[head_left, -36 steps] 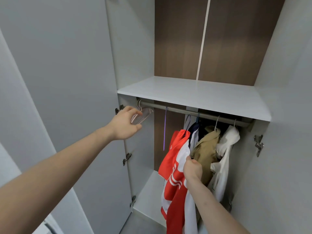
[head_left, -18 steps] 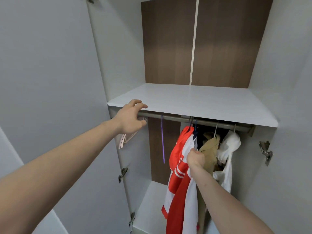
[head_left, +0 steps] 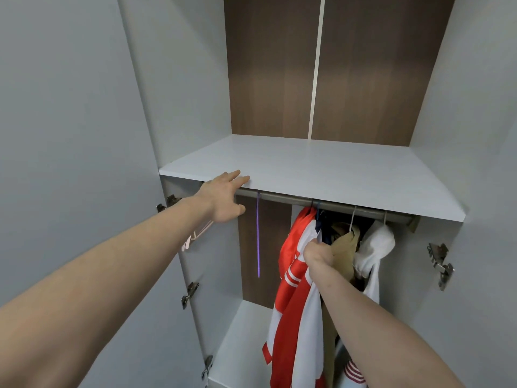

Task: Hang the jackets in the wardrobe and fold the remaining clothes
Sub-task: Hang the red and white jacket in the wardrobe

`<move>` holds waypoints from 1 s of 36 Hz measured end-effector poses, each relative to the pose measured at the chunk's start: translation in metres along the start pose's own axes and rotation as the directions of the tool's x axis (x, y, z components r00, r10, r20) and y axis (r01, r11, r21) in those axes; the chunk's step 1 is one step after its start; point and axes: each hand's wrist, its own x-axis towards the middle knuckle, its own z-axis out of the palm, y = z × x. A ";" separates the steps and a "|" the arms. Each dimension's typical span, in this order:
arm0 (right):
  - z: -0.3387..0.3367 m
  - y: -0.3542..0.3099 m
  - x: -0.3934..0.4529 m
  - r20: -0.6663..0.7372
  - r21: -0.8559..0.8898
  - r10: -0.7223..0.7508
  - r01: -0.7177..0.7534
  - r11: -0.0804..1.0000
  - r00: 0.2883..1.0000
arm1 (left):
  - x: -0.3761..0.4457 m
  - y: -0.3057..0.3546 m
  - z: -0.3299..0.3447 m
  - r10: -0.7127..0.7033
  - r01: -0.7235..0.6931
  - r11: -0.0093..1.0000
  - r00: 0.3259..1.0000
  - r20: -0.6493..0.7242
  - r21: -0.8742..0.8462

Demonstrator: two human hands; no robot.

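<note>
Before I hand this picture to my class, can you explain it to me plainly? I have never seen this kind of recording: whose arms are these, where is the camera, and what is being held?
There is no machine here. A person wears a wide-angle camera on the head, so you look forward and down along their own two arms into an open wardrobe.

The left hand reaches up with straight fingers to the front edge of the white shelf, just above the metal rail. A pink hanger shows below that wrist; whether the hand holds it is hidden.

The right hand grips the red and white jacket, which hangs from the rail. Beside it hang a tan garment and a white garment. A purple hanger hangs bare, further left.
</note>
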 end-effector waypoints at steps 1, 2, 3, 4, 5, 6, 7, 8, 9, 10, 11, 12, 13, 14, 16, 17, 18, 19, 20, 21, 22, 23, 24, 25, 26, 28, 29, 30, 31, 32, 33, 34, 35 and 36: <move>0.001 -0.001 0.004 0.014 -0.001 0.008 -0.008 1.000 1.000 | 0.002 0.000 0.002 -0.004 0.004 1.000 1.000 0.014 0.010; 0.003 -0.001 0.008 0.034 0.004 0.002 -0.002 1.000 0.999 | 0.004 0.000 0.004 -0.008 0.008 1.000 1.000 0.028 0.014; 0.005 0.001 0.011 0.064 0.007 -0.012 0.011 1.000 0.998 | 0.006 -0.001 0.006 -0.011 0.010 1.000 0.999 0.040 0.012; 0.006 0.003 0.013 0.076 -0.002 -0.027 0.027 1.000 0.997 | 0.007 -0.001 0.008 -0.011 0.010 1.000 0.999 0.046 0.007; 0.007 0.006 0.014 0.067 -0.026 -0.034 0.036 0.999 0.997 | 0.009 -0.002 0.010 -0.008 0.008 1.000 0.999 0.043 -0.001; 0.008 0.009 0.015 0.056 -0.053 -0.047 0.050 0.997 0.997 | 0.010 -0.003 0.011 -0.004 0.005 1.000 0.999 0.032 -0.013; 0.010 0.013 0.016 0.067 -0.076 -0.066 0.071 0.995 0.996 | 0.011 -0.003 0.012 -0.002 0.003 1.000 1.000 0.018 -0.030; 0.013 0.018 0.016 0.086 -0.101 -0.085 0.094 0.990 0.993 | 0.012 -0.004 0.013 -0.002 0.002 0.999 1.000 0.004 -0.049; 0.016 0.022 0.017 0.097 -0.137 -0.092 0.104 0.985 0.991 | 0.013 -0.005 0.014 -0.002 0.001 0.998 1.000 -0.007 -0.067; 0.018 0.027 0.016 0.098 -0.177 -0.090 0.106 0.979 0.991 | 0.013 -0.005 0.016 0.000 -0.001 0.997 1.000 -0.016 -0.081; 0.020 0.030 0.015 0.101 -0.193 -0.079 0.097 0.976 0.992 | 0.013 -0.006 0.016 0.001 -0.004 0.996 1.000 -0.025 -0.092; 0.023 0.035 0.014 0.096 -0.193 -0.073 0.091 0.977 0.993 | 0.013 -0.006 0.017 0.003 -0.006 0.995 0.999 -0.034 -0.100; 0.025 0.038 0.012 0.090 -0.196 -0.076 0.092 0.976 0.993 | 0.014 -0.007 0.018 0.004 -0.009 0.994 0.999 -0.042 -0.106; 0.027 0.040 0.011 0.091 -0.195 -0.082 0.099 0.976 0.992 | 0.014 -0.007 0.018 0.006 -0.011 0.994 0.999 -0.046 -0.110; 0.031 0.041 0.009 0.104 -0.202 -0.090 0.110 0.973 0.990 | 0.014 -0.008 0.018 0.008 -0.014 0.993 0.999 -0.051 -0.121; 0.031 0.041 0.009 0.115 -0.217 -0.091 0.115 0.969 0.989 | 0.014 -0.008 0.018 0.009 -0.016 0.992 0.999 -0.053 -0.127; 0.032 0.041 0.008 0.130 -0.239 -0.096 0.126 0.963 0.987 | 0.014 -0.008 0.018 0.010 -0.017 0.991 0.998 -0.054 -0.135; 0.031 0.041 0.007 0.152 -0.264 -0.102 0.140 0.954 0.983 | 0.014 -0.008 0.019 0.010 -0.017 0.990 0.998 -0.054 -0.142; 0.031 0.042 0.007 0.176 -0.290 -0.114 0.162 0.943 0.978 | 0.013 -0.008 0.020 0.008 -0.016 0.989 0.999 -0.054 -0.148; 0.030 0.044 0.005 0.200 -0.315 -0.128 0.188 0.930 0.971 | 0.013 -0.008 0.022 0.008 -0.015 0.989 0.999 -0.052 -0.150; 0.029 0.047 0.004 0.221 -0.335 -0.145 0.215 0.917 0.964 | 0.013 -0.009 0.023 0.008 -0.015 0.989 0.999 -0.047 -0.149; 0.027 0.050 0.001 0.239 -0.349 -0.160 0.238 0.906 0.958 | 0.012 -0.009 0.024 0.008 -0.015 0.989 0.999 -0.043 -0.147; 0.024 0.053 0.000 0.255 -0.359 -0.174 0.260 0.896 0.951 | 0.012 -0.009 0.025 0.008 -0.013 0.990 0.999 -0.040 -0.144; 0.022 0.056 -0.001 0.270 -0.367 -0.186 0.280 0.887 0.945 | 0.011 -0.009 0.025 0.008 -0.014 0.990 0.999 -0.038 -0.137; 0.019 0.059 -0.003 0.285 -0.376 -0.195 0.297 0.878 0.938 | 0.010 -0.010 0.026 0.013 -0.018 0.991 0.999 -0.037 -0.129; 0.015 0.065 -0.006 0.301 -0.394 -0.204 0.316 0.863 0.932 | 0.006 -0.011 0.028 0.032 -0.037 0.993 0.998 -0.048 -0.116; 0.012 0.067 -0.007 0.303 -0.403 -0.206 0.321 0.857 0.930 | 0.001 -0.012 0.030 0.044 -0.051 0.992 0.997 -0.061 -0.115; 0.011 0.069 -0.009 0.303 -0.410 -0.209 0.325 0.852 0.930 | -0.004 -0.014 0.033 0.057 -0.066 0.991 0.995 -0.078 -0.120; 0.009 0.071 -0.012 0.301 -0.415 -0.211 0.328 0.849 0.930 | -0.011 -0.016 0.036 0.071 -0.084 0.988 0.993 -0.099 -0.132; 0.009 0.073 -0.014 0.301 -0.413 -0.215 0.330 0.849 0.929 | -0.020 -0.019 0.041 0.085 -0.103 0.983 0.989 -0.118 -0.151; 0.009 0.075 -0.017 0.305 -0.404 -0.218 0.333 0.852 0.927 | -0.029 -0.022 0.047 0.097 -0.119 0.978 0.987 -0.131 -0.174; 0.010 0.077 -0.020 0.309 -0.389 -0.225 0.338 0.857 0.924 | -0.039 -0.025 0.053 0.105 -0.130 0.972 0.985 -0.136 -0.194; 0.012 0.078 -0.024 0.311 -0.372 -0.235 0.346 0.862 0.921 | -0.050 -0.028 0.059 0.111 -0.138 0.967 0.985 -0.136 -0.212; 0.015 0.079 -0.028 0.314 -0.354 -0.250 0.357 0.864 0.916 | -0.061 -0.033 0.066 0.111 -0.139 0.963 0.985 -0.132 -0.232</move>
